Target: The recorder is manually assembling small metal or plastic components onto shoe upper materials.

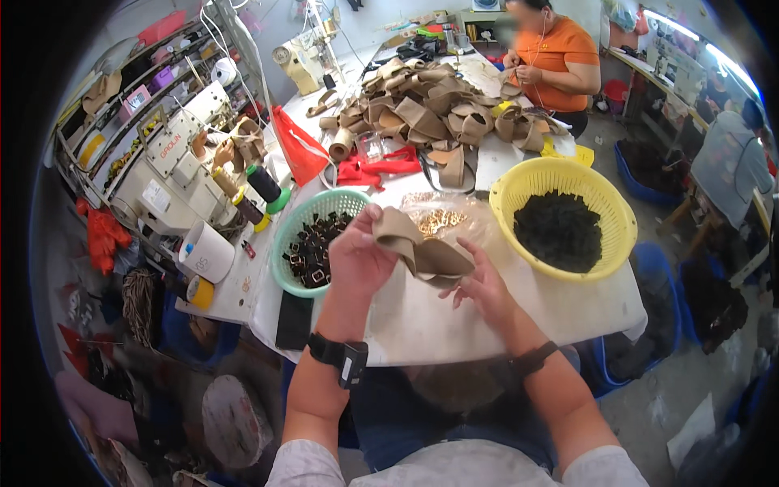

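Note:
Over the near part of the white table, I hold up a tan crossed-strap piece (422, 250) that looks like a sandal upper. My left hand (361, 252) grips its left end. At its right end, the fingers of my right hand (485, 288) curl round the edge. Behind it, small gold-coloured metal pieces (441, 221) lie on a clear plastic bag. A mint-green basket (280, 256) on the left holds dark straps with metal buckles. On the right, a yellow basket (613, 264) contains many black pieces. Similar tan uppers (422, 118) are heaped farther back.
A sewing machine (166, 162) stands at the left, with thread cones (264, 185) and a white cup (206, 252) near it. A dark phone-like slab (293, 321) lies by the front edge. Across the table, a person in orange (568, 61) handles a piece. Blue bins (649, 308) stand at the right.

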A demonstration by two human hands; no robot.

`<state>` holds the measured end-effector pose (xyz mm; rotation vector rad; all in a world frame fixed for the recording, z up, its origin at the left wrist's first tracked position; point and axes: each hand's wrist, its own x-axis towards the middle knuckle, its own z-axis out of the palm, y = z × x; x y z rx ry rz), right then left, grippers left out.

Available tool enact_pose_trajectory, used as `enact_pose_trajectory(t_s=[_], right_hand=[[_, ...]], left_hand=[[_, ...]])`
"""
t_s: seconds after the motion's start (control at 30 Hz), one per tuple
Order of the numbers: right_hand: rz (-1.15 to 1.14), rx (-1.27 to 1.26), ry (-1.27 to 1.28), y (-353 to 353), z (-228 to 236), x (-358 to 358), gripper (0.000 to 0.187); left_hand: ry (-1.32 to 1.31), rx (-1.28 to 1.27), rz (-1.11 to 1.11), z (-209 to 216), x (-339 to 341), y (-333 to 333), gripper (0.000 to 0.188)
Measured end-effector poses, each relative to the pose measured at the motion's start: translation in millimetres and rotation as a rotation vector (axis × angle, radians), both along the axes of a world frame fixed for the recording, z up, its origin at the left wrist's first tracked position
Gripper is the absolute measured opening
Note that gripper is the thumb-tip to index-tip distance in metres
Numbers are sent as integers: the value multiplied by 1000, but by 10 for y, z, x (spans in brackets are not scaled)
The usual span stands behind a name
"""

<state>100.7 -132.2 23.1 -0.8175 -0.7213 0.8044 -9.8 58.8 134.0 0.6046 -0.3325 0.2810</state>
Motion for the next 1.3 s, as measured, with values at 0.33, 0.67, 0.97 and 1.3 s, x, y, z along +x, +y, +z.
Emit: enact_pose_trajectory(t_s=[0.33, 0.67, 0.97, 1.3], right_hand=[[-196, -24, 32, -265, -110, 109, 24], [-405, -117, 143, -201, -169, 164, 17], [11, -259, 193, -290, 8, 109, 21], [-187, -263, 104, -252, -127, 75, 15]], left_hand=[[363, 145, 306, -719, -280, -272, 27], [443, 273, 316, -1037, -192, -479, 43], [499, -69, 284, -1351, -183, -307, 23], [559, -21, 253, -1314, -201, -330, 29]])
